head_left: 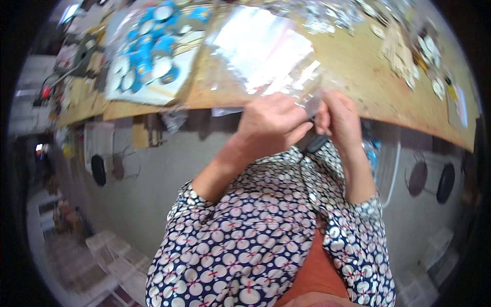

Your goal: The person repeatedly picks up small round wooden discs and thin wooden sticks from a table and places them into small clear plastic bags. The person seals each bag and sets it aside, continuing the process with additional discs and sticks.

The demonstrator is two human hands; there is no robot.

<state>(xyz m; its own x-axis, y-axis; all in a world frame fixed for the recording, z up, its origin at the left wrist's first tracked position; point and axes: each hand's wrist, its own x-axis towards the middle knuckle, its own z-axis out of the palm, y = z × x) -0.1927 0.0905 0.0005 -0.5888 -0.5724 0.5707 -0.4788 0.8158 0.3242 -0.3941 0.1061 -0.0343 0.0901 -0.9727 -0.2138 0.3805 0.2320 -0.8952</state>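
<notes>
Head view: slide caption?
Left hand and right hand handle a clear plastic bag at a wooden table.

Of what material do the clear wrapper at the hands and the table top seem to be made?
The clear wrapper is probably thin, glossy plastic film: transparent, with bright glints. The table top looks like wood or wooden board, rather dull: yellowish brown, speckled.

no lettering legible from where I stand, marks on the blue pieces (163,45) too small and blurred to read; glare across the clear plastic bags (255,46)
</notes>
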